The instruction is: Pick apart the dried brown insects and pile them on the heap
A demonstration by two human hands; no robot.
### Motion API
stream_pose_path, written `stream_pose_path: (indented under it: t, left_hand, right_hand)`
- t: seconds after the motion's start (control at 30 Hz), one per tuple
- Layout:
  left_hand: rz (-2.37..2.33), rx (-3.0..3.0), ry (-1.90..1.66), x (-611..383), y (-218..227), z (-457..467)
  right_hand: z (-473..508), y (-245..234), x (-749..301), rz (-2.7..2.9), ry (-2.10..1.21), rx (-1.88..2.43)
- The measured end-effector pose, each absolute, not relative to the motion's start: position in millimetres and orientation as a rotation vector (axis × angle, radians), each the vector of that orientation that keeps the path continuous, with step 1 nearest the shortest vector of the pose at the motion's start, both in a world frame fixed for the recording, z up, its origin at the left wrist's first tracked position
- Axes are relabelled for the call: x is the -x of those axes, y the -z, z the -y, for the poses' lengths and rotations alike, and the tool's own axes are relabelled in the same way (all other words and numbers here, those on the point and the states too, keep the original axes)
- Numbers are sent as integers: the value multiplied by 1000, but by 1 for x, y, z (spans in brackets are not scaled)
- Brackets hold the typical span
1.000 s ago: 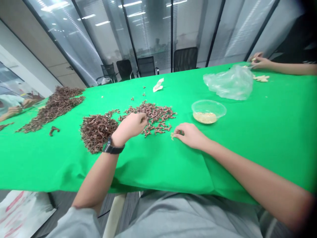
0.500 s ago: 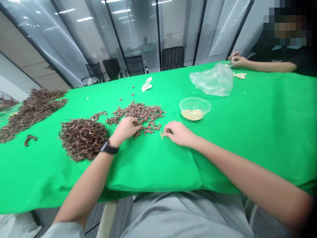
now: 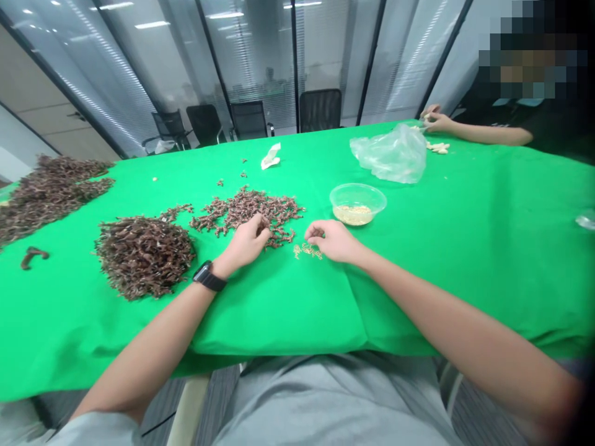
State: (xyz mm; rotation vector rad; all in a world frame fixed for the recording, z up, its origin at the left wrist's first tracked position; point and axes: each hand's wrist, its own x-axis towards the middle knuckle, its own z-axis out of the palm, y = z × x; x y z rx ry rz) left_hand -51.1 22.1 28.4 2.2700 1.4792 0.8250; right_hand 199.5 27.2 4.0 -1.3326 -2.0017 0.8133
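Note:
My left hand [image 3: 248, 241], with a dark watch on the wrist, is closed in a pinch at the near edge of a loose spread of small brown, twig-like dried pieces [image 3: 246, 207]. What its fingertips hold is hidden. To its right, my right hand [image 3: 334, 240] is also pinched, low above a small scatter of pale yellow grains [image 3: 304, 250]; I cannot make out anything in its fingers. A round clear plastic bowl [image 3: 357, 197] with similar pale grains in its bottom stands just beyond the right hand.
A dense heap of brown pieces [image 3: 146, 257] lies left of my left hand. A larger pile [image 3: 51, 189] is at the far left, near one curved brown piece [image 3: 33, 256]. Beyond the bowl are a clear plastic bag [image 3: 393, 153], pale pieces [image 3: 437, 148] and another person's hands [image 3: 434, 118].
My left hand has shifted right along the brown pieces, closer to the right hand. My right hand sits slightly off the grains, and more of them show beneath it. The view has shifted a little.

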Motion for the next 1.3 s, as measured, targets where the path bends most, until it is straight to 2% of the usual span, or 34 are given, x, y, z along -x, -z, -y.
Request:
stream_pose_path:
  t: [0.33,0.5,0.63,0.8,0.9,1.1,1.3]
  left_hand:
    - [-1317,-2311,-941,35,-28,-5]
    - [-1213,-2341,-881,29,-21,-2]
    - [-1201,-2401,-841,23,-16,-3]
    - [-1245,-2398,-859,24,-13,-6]
    - [-1249,-2375,-885,26,-12,-7]
    - [-1225,-2376,-899,27,-9,-8]
    - [-1202,-2365,-887,25,-12,-5]
  right_hand:
    - [-30,0,-199,1872,-964,1209]
    - [-28,0,-197,1905,-956,1125]
    - [-25,-1,-197,1966,-851,1141]
    - [-23,-7,-203,2200,-545,1222]
    - [-22,-8,-204,2332,-503,1227]
    - [-23,-9,-200,2281,-595,1359]
    - [-28,-12,-204,1967,-912,1367]
